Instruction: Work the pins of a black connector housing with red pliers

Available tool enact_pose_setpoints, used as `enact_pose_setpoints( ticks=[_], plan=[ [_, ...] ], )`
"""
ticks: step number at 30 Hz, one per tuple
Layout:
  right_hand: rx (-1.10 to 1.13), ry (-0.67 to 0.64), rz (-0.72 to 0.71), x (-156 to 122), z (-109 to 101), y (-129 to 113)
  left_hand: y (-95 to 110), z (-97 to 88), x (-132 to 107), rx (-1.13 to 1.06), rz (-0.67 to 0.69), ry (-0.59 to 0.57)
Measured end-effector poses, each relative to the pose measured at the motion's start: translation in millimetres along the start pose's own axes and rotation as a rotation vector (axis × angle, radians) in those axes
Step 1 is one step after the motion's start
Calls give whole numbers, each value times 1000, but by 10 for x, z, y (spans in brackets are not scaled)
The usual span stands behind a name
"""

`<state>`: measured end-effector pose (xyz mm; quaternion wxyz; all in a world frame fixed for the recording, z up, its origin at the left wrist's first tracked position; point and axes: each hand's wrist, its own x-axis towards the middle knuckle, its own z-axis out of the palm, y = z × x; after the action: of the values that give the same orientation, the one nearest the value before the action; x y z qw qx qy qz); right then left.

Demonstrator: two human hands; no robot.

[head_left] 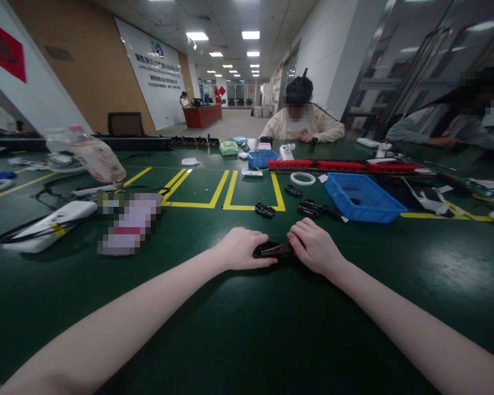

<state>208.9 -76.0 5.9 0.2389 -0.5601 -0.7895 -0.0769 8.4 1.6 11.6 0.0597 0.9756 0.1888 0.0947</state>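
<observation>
A glossy black elongated piece (pixel 273 250) lies between my two hands, low over the green table (pixel 239 323). My left hand (pixel 243 248) closes round its left end, thumb along the near side. At the other end, the fingers of my right hand (pixel 313 247) are curled in a grip, with a bit of red showing beneath them. The piece's exact kind is unclear, as my fingers hide both ends. Just beyond my hands lie several small black ribbed parts (pixel 265 209).
A blue bin (pixel 360 197) stands beyond my right hand, with a smaller blue bin (pixel 263 159) farther back. Red strips (pixel 346 166) lie across the table. To the left are a pale purple phone-shaped object (pixel 134 222), a white power strip (pixel 51 225) and a bottle (pixel 96 156). People sit opposite.
</observation>
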Motion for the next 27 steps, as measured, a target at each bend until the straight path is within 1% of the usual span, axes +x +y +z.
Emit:
enact_pose_setpoints(
  ticks=[4,17,27],
  plan=[
    [9,4,0,0,7,11,-16,-1,-2,-9,33,-1],
    [53,-5,14,-5,20,34,-46,24,-8,-25,80,8],
    [65,1,20,-6,24,46,-49,27,-7,-21,81,18]
  ],
)
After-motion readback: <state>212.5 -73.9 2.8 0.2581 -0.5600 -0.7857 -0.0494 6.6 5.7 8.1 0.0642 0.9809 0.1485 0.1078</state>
